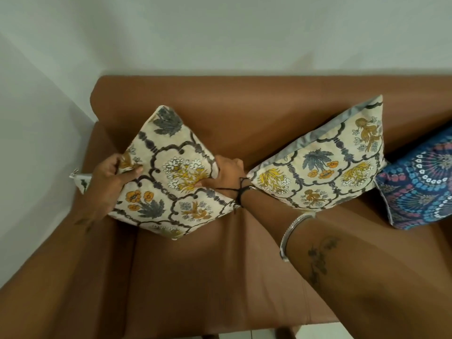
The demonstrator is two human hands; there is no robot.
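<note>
The floral cushion [171,172] stands diamond-wise at the left end of the brown sofa [220,277], its lowest corner on the seat and its top corner toward the backrest [244,99]. Whether it leans on the backrest, I cannot tell. The left hand [115,172] grips the left corner, fingers curled behind and thumb pressed on the front. The right hand [226,173] pinches the right corner in the same way, so the fabric puckers there.

Judged from here, 3 things could go wrong:

1. Balanced on 1 corner, the cushion probably tips forward onto the seat if both hands let go before it rests against the backrest.
2. The right hand sits just beside the second floral cushion [322,162], which leans on the backrest. A wide pull-out of that wrist could nudge it into the blue cushion [420,182] to its right.
3. The black thread [241,192] tied at the right wrist hangs against the held cushion's edge and may snag on it. The bangle [291,233] further up the arm looks less likely to catch.

A white zipped corner [79,178] pokes out behind the left hand and could get dragged along.
</note>
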